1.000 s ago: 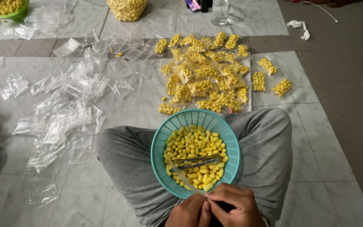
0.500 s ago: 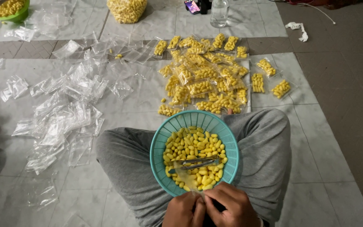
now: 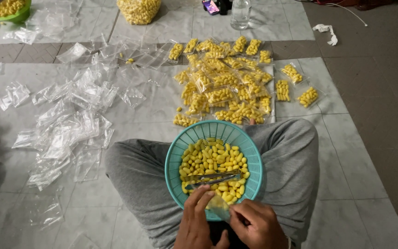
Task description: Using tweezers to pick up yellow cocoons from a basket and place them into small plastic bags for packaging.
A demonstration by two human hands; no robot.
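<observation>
A teal basket [image 3: 176, 152] full of small yellow pieces [image 3: 213, 159] rests in my lap between my crossed legs in grey trousers. Metal tongs [image 3: 210, 178] lie across the yellow pieces. At the basket's near rim my left hand [image 3: 198, 223] and my right hand [image 3: 259, 226] together pinch a small clear plastic bag [image 3: 219, 206], which holds a few yellow pieces. Both hands touch the bag from either side.
A heap of filled bags of yellow pieces [image 3: 229, 85] lies on the floor ahead. Empty clear bags [image 3: 70, 120] are scattered at left. A green bowl [image 3: 10, 11], a large bag of yellow pieces [image 3: 139, 9], a bottle [image 3: 240, 13] and a phone [image 3: 210, 6] stand farther off.
My hands have shifted slightly upward towards the basket's rim while still working the small bag. The basket and tongs stay where they were.
</observation>
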